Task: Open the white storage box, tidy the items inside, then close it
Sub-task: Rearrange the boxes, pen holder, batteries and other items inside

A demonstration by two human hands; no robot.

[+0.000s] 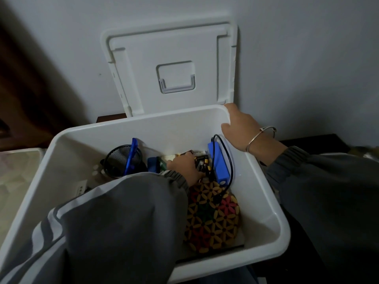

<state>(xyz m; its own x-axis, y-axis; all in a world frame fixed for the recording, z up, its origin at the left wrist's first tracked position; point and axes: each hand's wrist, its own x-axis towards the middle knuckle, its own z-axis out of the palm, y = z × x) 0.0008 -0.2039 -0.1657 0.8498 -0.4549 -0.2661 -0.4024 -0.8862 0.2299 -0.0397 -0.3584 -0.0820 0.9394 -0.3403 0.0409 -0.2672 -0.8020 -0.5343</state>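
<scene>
White storage box (268,203) sits open just below the viewer, in front of a pale wall (307,58); its smooth plastic rim is rounded. A grey sleeve (123,222) crosses the near rim and covers much of the left half. Beside it lies a round woven mat (213,218) of yellow and red flower shapes. Beyond, the left hand (184,167) rests on small brown-and-yellow pieces; whether its fingers grasp them cannot be told. A blue block (218,165) lies just to its right and a black mesh cup (121,160) to its left. The right hand (238,130) grips the rim's far right corner. The lid (174,58) leans upright against the wall.
</scene>
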